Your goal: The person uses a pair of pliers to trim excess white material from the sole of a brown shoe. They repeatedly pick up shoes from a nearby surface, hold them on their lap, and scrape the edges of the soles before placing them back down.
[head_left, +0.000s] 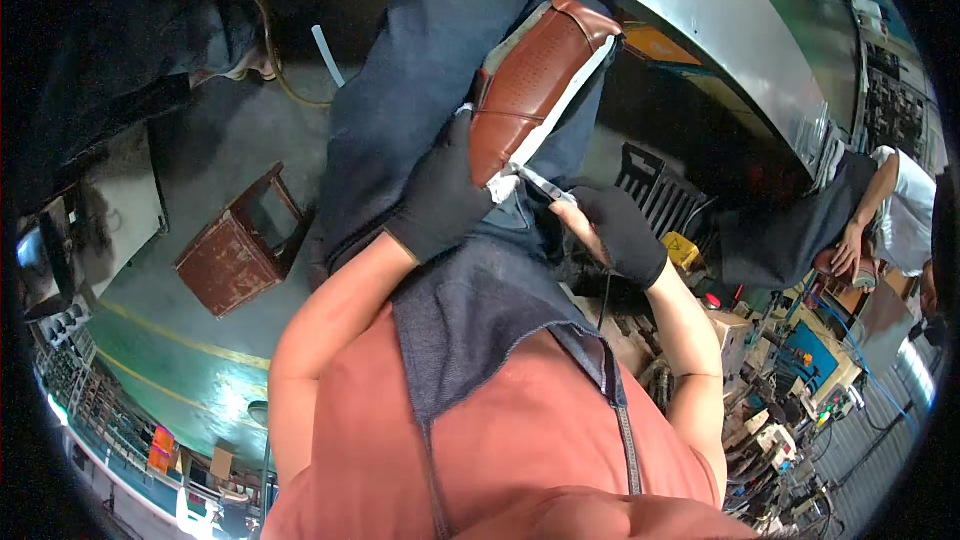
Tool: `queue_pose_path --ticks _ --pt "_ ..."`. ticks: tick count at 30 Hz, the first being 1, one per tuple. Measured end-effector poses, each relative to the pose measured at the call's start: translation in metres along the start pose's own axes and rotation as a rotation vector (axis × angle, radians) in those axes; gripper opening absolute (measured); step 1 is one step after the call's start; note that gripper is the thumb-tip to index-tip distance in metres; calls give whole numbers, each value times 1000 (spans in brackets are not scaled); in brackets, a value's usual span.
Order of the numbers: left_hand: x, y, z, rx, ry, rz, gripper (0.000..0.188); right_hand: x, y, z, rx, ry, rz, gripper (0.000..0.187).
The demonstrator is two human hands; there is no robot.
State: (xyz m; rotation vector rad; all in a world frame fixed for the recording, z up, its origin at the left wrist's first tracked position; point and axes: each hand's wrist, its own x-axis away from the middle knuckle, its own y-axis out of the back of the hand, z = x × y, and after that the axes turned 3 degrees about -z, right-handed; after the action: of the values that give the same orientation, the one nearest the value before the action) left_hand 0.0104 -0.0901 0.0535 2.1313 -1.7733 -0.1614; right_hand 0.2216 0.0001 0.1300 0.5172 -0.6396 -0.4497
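The left hand [440, 190], in a black glove, is wrapped around the side of a brown shoe [530, 90], close to its lower end. It seems to hold the shoe there so the shoe does not slip or turn. The right hand [620, 230] has a black glove too, but its thumb looks bare, maybe to feel the tool better. Its fingers are closed around a metal tool [540, 183]. The tip of the tool meets the white lining [503, 183] that pokes out at the low end of the shoe. I cannot tell if the tip pinches the lining or only touches it. So the 2 hands work close together: 1 keeps the shoe firm, and 1 has the tool.

The shoe lies on a slant over the lap, on dark blue cloth [410, 80]. Its low end points back to the person's belly, and its far end points away. The lap likely works like a soft table, and the low end is close so both hands can reach it.

Past the knees is a big shiny metal edge [700, 10]. On the left, well apart, a worn brown wooden stool [232, 260] is on the floor. On the right, a co-worker's hand [848, 248] rests on another brown thing.
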Motion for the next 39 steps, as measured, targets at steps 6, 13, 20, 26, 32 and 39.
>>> queue_pose_path --ticks 6,13,20,26,32,39 --pt "-2 6 -10 -9 46 62 70 2 -13 -4 194 -29 -62 33" --pt "-4 4 14 179 21 164 56 5 -39 -30 195 -12 -52 24" --pt "-10 6 5 445 -44 51 49 -14 -40 -41 238 12 -143 35" --pt "-7 2 2 312 241 18 44 -15 -31 -37 138 8 -41 39" --pt "-9 -8 26 206 172 5 59 -11 50 23 245 -21 224 40" --pt "-4 13 8 191 -24 73 66 -31 -5 -3 227 91 16 35"
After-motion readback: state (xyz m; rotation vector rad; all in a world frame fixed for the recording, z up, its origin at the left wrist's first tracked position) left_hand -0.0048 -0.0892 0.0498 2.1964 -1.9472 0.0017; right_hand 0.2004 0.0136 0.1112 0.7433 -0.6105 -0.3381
